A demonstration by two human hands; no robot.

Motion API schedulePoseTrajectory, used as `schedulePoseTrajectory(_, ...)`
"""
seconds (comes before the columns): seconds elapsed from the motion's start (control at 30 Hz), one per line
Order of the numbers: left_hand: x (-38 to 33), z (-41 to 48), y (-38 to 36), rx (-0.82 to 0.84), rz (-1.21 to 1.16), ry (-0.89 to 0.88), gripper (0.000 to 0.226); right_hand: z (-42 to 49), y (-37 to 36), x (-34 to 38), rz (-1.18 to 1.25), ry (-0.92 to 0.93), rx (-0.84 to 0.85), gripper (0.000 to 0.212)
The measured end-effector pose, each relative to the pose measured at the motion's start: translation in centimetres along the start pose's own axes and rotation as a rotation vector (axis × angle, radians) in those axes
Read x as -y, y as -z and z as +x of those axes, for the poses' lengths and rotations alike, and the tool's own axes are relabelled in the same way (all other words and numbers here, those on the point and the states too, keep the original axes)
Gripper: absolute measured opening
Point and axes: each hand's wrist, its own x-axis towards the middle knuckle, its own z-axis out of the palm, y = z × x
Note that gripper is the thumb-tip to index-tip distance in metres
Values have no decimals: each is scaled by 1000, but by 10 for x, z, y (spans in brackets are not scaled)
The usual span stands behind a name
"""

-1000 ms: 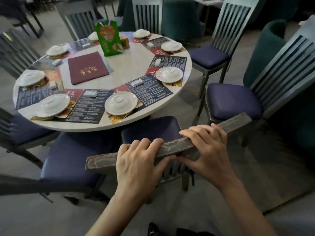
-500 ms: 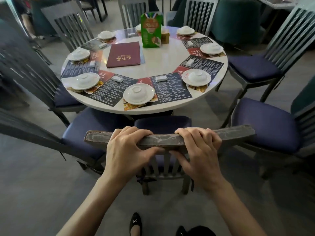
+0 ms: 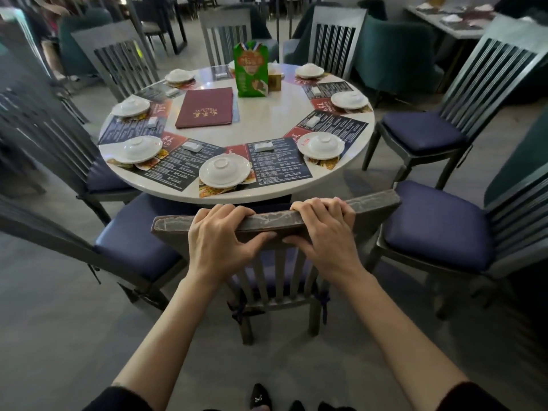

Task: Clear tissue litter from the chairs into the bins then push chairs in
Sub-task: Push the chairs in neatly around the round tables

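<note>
My left hand (image 3: 221, 241) and right hand (image 3: 324, 232) both clamp the chair (image 3: 267, 224) by its crosswise top rail, just short of the table (image 3: 267, 123) dead ahead

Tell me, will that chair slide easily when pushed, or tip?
Probably stiff: the chair looks solid wood. Likely slides on the smooth floor. The left hand and right hand grip its top rail, so a hard push might rock it.

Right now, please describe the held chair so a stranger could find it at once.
Start from the round white table. At its near edge stands the chair, seen from behind. Unlike the neighbouring chairs, whose blue seats stand exposed, its worn top rail is gripped by the left hand and the right hand.
</note>
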Motion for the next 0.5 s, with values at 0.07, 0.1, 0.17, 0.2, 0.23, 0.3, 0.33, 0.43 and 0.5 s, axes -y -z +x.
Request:
schedulePoseTrajectory(0.07, 2, 1, 0, -15, 15, -15, 47, 0, -1, 0, -9, 16, -10, 49)
schedulePoseTrajectory(0.1, 3, 1, -1, -27, 24, -26, 48, 0, -2, -1, -16, 25, -17, 49)
schedulePoseTrajectory(0.17, 4, 4, -5, -65, 49, -53, 49, 3, -2, -3, -27, 41, -35, 49)
schedulePoseTrajectory(0.2, 3, 6, -7, -87, 65, -60, 51, 5, -2, -3, -32, 48, -41, 50)
schedulePoseTrajectory(0.23, 3, 8, -8, -105, 82, -64, 52, 8, -3, -4, -34, 53, -43, 50)
schedulePoseTrajectory(0.3, 2, 13, -10, -133, 109, -79, 55, 12, -3, -8, -31, 47, -39, 50)
schedulePoseTrajectory(0.33, 1, 15, -11, -141, 119, -88, 55, 13, -3, -11, -30, 44, -35, 49)
schedulePoseTrajectory(0.43, -6, 14, -18, -167, 133, -110, 55, 11, -1, -20, -38, 44, -28, 48)
schedulePoseTrajectory(0.5, -9, 11, -23, -186, 121, -124, 54, 8, 1, -25, -36, 45, -26, 49)
